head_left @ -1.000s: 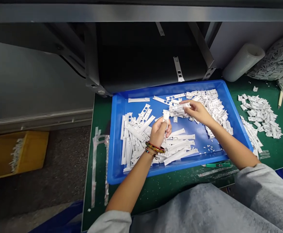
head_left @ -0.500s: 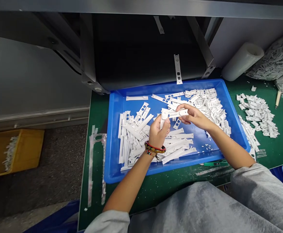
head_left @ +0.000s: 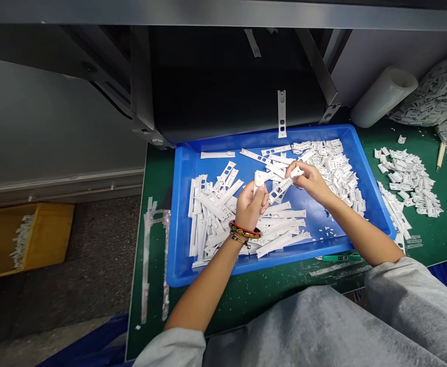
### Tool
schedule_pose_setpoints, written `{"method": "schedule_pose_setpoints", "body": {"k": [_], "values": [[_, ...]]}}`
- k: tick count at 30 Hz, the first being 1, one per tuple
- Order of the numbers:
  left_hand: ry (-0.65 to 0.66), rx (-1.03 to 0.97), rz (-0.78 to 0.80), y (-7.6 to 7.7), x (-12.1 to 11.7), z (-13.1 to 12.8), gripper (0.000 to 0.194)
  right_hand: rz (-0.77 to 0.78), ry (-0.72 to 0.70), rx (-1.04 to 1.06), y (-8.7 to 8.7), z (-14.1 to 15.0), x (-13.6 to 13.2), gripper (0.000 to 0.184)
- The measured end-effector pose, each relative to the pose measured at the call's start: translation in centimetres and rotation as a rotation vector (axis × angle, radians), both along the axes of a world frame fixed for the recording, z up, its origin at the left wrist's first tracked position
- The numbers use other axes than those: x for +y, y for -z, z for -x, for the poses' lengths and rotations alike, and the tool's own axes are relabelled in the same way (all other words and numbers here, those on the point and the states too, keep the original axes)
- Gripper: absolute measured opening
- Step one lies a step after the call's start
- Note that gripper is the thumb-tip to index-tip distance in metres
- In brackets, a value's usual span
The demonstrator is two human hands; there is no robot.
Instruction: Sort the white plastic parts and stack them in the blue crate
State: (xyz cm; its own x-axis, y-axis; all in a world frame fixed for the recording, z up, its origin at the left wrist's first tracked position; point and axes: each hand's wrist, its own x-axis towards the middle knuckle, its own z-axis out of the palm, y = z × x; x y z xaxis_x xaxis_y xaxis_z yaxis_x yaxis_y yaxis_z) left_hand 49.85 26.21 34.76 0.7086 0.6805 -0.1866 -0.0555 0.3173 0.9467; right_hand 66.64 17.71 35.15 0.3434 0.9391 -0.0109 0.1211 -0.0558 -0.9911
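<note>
Left hand (head_left: 251,204): thumb and fingers were clamped on a flat white strip (head_left: 259,180), bracelets (head_left: 244,232) at the wrist
Right hand (head_left: 309,179): pinching one end of a slotted strip (head_left: 282,189) that slanted down toward the other hand
Gap: hands were close but apart, over the middle of the blue tray (head_left: 315,214); honestly couldn't tell if those two strips touched
Tray: near the left edge of the worktop (head_left: 262,295), long strips (head_left: 212,206) piled along its left side and near edge, small clips (head_left: 334,163) heaped in the far right corner
Black belt (head_left: 223,86): ended at the tray's far edge, one loose strip (head_left: 281,114) poking over
Worktop: green tool (head_left: 341,258) just off the tray's near edge, more loose clips (head_left: 411,183) past its right edge
Floor: yellow bin (head_left: 55,239), left of the worktop
</note>
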Motion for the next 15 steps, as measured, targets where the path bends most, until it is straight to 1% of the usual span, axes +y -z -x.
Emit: {"method": "schedule_pose_setpoints", "body": {"k": [3,7,10,12,14,15], "values": [[0.008,0.001,-0.004,0.1,0.0,0.0,0.031,0.029,-0.018,0.018,0.2,0.1,0.1,0.007],[0.000,0.006,-0.006,0.1,0.0,-0.1,0.026,0.014,-0.068,0.098,0.6,0.2,0.4,0.021],[0.045,0.003,-0.033,0.4,-0.2,0.0,0.026,-0.034,-0.044,0.090,0.9,1.1,0.8,0.027],[0.071,0.030,-0.117,0.9,-0.4,0.1,0.026,-0.034,-0.065,0.119,1.0,2.5,1.1,0.034],[0.076,0.090,-0.293,1.6,-0.5,0.3,0.027,-0.006,-0.095,0.188,1.1,4.2,1.2,0.045],[0.074,0.126,-0.410,1.8,-0.5,0.3,0.031,-0.006,-0.069,0.211,1.1,4.9,1.2,0.051]]}}
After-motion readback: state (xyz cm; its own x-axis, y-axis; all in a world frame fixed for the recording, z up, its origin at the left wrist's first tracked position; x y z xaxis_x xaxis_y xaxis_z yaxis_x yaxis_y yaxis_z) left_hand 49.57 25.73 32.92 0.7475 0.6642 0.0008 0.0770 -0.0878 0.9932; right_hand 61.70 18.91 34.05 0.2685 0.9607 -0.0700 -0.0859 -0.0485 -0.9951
